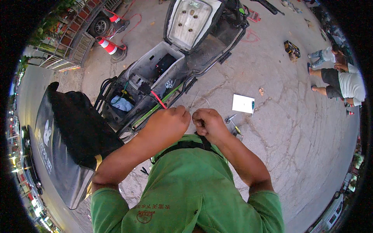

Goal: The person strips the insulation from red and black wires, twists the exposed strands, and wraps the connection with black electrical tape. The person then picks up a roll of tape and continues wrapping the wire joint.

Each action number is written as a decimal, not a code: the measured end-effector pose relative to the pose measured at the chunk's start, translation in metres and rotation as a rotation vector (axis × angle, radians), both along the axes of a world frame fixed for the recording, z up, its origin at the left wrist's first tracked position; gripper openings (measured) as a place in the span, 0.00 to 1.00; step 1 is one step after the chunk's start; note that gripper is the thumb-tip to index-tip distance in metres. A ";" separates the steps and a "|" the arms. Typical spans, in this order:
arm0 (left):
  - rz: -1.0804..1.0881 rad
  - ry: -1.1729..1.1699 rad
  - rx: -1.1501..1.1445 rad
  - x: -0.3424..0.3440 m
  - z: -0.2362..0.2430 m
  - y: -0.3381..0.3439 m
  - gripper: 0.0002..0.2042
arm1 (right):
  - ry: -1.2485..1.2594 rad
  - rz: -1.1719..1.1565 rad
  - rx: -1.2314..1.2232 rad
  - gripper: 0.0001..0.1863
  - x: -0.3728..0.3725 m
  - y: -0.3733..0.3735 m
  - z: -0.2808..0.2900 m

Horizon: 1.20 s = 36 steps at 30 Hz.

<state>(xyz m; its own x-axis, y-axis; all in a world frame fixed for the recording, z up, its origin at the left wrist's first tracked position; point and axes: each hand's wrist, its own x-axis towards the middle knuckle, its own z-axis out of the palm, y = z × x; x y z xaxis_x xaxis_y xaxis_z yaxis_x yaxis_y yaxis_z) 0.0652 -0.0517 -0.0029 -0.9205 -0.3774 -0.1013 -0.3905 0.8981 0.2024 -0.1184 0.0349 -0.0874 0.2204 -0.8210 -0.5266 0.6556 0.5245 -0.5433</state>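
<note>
My left hand [171,121] and my right hand [209,123] are held close together in front of my waist, both with curled fingers. A thin pale strand [202,98] loops up beyond the hands and seems pinched in their fingers; its ends are hidden. A red cable [158,99] runs from a black connector [144,88] to the back of my left hand; whether that hand grips it cannot be seen. Past my left hand stands an electric scooter with its seat [190,19] tipped up and the grey storage box [152,50] under it exposed.
A large black delivery box [66,136] stands at left. On the right lie a white sheet [243,103], a screwdriver [253,105], scissors [230,118] and a yellow-handled tool [236,127]. Traffic cones [109,47] stand behind; people [342,79] are at far right.
</note>
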 end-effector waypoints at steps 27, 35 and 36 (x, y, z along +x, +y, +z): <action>-0.008 0.032 1.381 0.023 0.003 -0.045 0.11 | 1.617 0.268 -1.826 0.14 -0.019 -0.002 0.097; 0.022 0.147 0.956 0.018 0.005 -0.032 0.08 | 1.396 0.141 -1.162 0.08 -0.003 0.011 0.055; 0.012 0.207 0.869 0.019 0.004 -0.030 0.08 | 1.292 0.117 -1.057 0.07 -0.001 0.013 0.048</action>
